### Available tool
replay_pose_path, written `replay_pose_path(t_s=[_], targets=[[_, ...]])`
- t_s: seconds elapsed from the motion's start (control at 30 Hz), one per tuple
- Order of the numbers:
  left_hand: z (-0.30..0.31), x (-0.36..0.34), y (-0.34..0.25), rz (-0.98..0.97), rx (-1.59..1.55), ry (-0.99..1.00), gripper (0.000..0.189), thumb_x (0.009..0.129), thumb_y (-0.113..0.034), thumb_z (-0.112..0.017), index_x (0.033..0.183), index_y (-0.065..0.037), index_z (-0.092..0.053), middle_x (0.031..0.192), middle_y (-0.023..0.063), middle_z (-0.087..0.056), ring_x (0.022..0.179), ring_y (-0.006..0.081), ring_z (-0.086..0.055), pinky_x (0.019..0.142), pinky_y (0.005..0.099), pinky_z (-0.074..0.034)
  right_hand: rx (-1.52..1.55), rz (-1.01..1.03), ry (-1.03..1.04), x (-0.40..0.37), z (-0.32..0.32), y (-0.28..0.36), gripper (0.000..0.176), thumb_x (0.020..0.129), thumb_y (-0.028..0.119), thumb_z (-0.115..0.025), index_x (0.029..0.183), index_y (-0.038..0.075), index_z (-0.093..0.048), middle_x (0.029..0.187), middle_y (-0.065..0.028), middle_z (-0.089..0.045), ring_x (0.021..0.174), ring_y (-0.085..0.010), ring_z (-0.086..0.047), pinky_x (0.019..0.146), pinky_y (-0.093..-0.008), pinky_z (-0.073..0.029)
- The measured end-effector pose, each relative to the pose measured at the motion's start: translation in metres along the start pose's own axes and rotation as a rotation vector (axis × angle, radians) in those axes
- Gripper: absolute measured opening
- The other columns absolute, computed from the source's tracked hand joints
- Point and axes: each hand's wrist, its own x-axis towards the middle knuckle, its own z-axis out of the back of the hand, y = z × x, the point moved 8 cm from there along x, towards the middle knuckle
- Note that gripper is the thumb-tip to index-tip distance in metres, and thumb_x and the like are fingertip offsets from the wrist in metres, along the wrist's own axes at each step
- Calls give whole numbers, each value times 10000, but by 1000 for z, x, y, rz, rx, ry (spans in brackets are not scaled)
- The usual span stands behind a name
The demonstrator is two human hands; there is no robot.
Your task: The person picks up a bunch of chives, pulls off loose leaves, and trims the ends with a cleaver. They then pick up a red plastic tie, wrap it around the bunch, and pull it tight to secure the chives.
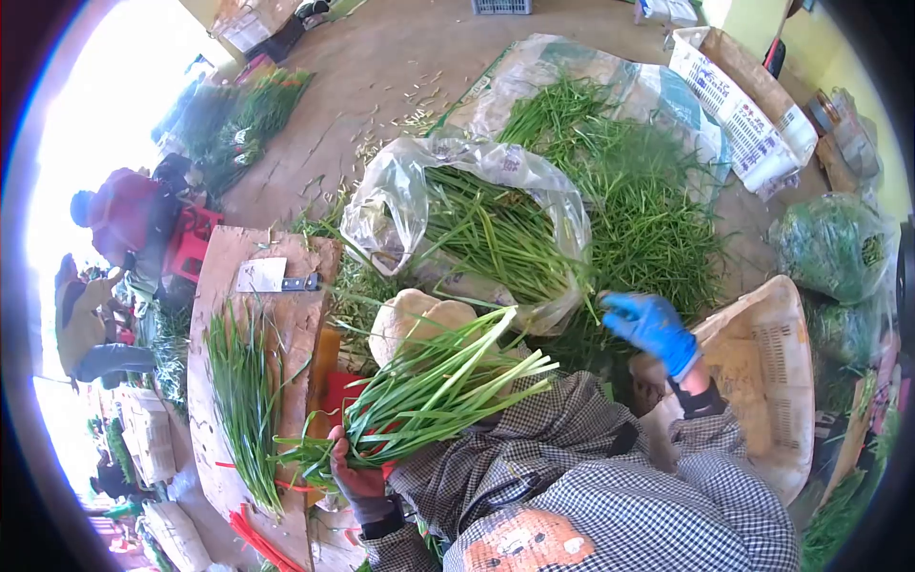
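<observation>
My left hand [358, 474] is wrapped round the leafy end of a bunch of garlic chives [429, 381], whose pale stalk ends point up and right across my lap. My right hand [653, 331], in a blue glove, hovers with fingers stretched out and apart, beside the clear plastic bag [381, 191]. Long green stalks [496, 229] fill that bag. On the wooden board [214, 276] to the left lie another pile of chives [241, 400] and a cleaver [276, 275] with a dark handle. Red ties [257, 539] rest at the board's near end.
Loose greens [648, 191] are heaped on a plastic sheet [543, 62] behind the bag. A white crate [782, 381] stands at my right, with another crate [743, 114] farther back. Bagged greens [829, 248] sit at far right. Two people [124, 214] work at the left.
</observation>
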Motion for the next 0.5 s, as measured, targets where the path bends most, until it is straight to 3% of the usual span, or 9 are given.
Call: replay_pose_path(t_s=[0.03, 0.17, 0.27, 0.3, 0.37, 0.47, 0.5], targets=[[-15, -4, -3, -23, 32, -74, 364, 898, -189, -555, 1234, -52, -521, 1130, 84, -600, 965, 197, -634, 708, 294, -570, 60, 48, 59, 4, -12, 16, 354, 831, 315, -698, 1106, 94, -680, 892, -131, -704, 798, -294, -687, 712, -360, -536], [-18, 6, -5, 2, -5, -19, 339, 897, -182, -558, 1212, -57, -533, 1117, 84, -605, 929, 183, -629, 674, 277, -559, 303, 213, 319, 6, -71, 62, 396, 860, 361, -690, 1078, 31, -668, 962, -173, -692, 879, -308, -683, 775, -363, -527], [-33, 11, -7, 66, -86, 144, 333, 902, -182, -562, 1209, -59, -530, 1071, 78, -615, 825, 165, -634, 627, 274, -553, 539, 272, 385, 1, -104, 68, 347, 871, 227, -705, 1114, -15, -651, 960, -146, -711, 820, -222, -695, 727, -339, -539], [-28, 11, -7, 19, -18, 18, 337, 902, -183, -565, 1211, -55, -526, 1024, 60, -622, 750, 143, -622, 582, 256, -534, 542, 269, 388, -2, -103, 65, 347, 871, 227, -705, 1114, -15, -651, 960, -146, -711, 820, -222, -695, 727, -339, -539], [-25, 12, -4, 8, -62, 46, 334, 902, -179, -562, 1209, -54, -527, 1014, 57, -626, 738, 136, -618, 565, 249, -525, 843, -180, 394, -10, -95, 41, 295, 885, 129, -684, 1141, -14, -655, 930, -110, -721, 726, -137, -680, 668, -267, -539], [-25, 14, -3, -1, -43, 52, 314, 906, -181, -560, 1191, -51, -545, 986, 44, -628, 703, 124, -606, 541, 235, -506, 847, -214, 435, -25, -79, 38, 279, 894, 95, -671, 1151, -12, -658, 891, -81, -718, 651, -89, -650, 629, -219, -528], [-20, 16, -1, 15, -20, 63, 322, 911, -185, -560, 1205, -56, -544, 1049, 73, -634, 813, 174, -636, 624, 289, -548, 727, -295, 458, -34, -77, 39, 265, 878, 77, -690, 1126, -15, -673, 845, -72, -713, 652, -94, -645, 621, -226, -524]])
